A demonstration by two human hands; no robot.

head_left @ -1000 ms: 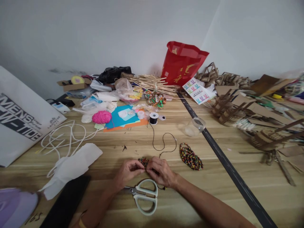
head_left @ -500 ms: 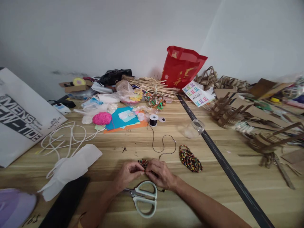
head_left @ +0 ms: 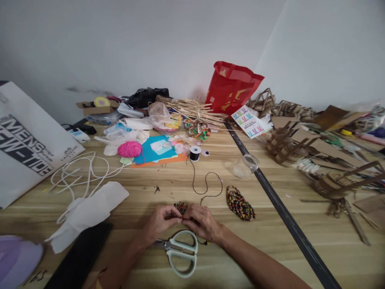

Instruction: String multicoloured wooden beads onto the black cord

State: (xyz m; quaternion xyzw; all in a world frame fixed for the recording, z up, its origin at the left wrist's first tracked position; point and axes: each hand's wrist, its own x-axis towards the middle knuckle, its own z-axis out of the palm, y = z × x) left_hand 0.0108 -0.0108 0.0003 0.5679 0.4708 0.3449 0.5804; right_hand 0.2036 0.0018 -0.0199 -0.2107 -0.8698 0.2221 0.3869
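My left hand (head_left: pixel 164 220) and my right hand (head_left: pixel 201 222) meet fingertip to fingertip, both in a pinch. Black cord (head_left: pixel 207 188) runs from the spool (head_left: pixel 195 153) to my right hand, which grips it. A short cord end with a small bead (head_left: pixel 206 243) sticks out below that hand. What the left fingertips pinch is too small to make out. Just beyond the fingers lies a small cluster of colourful beads (head_left: pixel 181 207). Under the hands rest scissors (head_left: pixel 182 253) with pale green handles. A coiled strand of multicoloured beads (head_left: pixel 240 203) lies to the right.
A clear plastic jar (head_left: pixel 246 165) lies beside a dark strip (head_left: pixel 279 208) across the table. Woven baskets (head_left: pixel 339 182) crowd the right. Pink yarn (head_left: pixel 130 149), a blue sheet (head_left: pixel 155 149) and a red bag (head_left: pixel 233 88) are farther back. White cable (head_left: pixel 87 172) and paper (head_left: pixel 93 212) lie left.
The view has shifted slightly. Both hands keep almost the same pinching pose over the scissors, with only small finger movement.
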